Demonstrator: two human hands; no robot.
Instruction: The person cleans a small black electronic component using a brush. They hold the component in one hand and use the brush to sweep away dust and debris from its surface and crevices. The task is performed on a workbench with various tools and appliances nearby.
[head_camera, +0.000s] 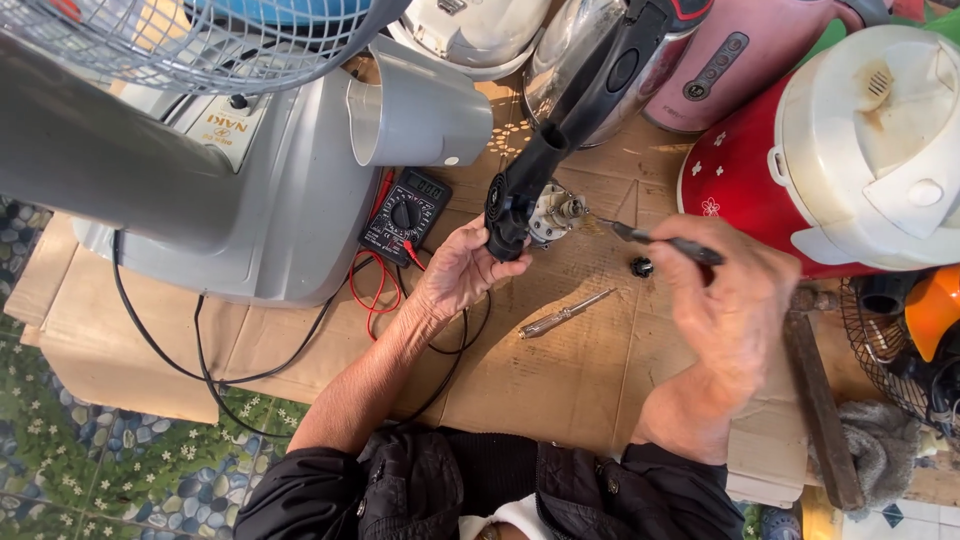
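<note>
My left hand grips the lower end of a black hair dryer body, holding it upright over the cardboard sheet. A small metal motor sticks out of the dryer's side, just right of my fingers. In my right hand is a thin pointed metal tool, its tip almost touching the motor's shaft. A small black knob lies on the cardboard under the tool. A slim silver screwdriver lies between my two hands.
A black multimeter with red leads lies left of my hand, beside a grey fan base. Rice cookers, red and white and pink, crowd the right and back. A hammer lies at right.
</note>
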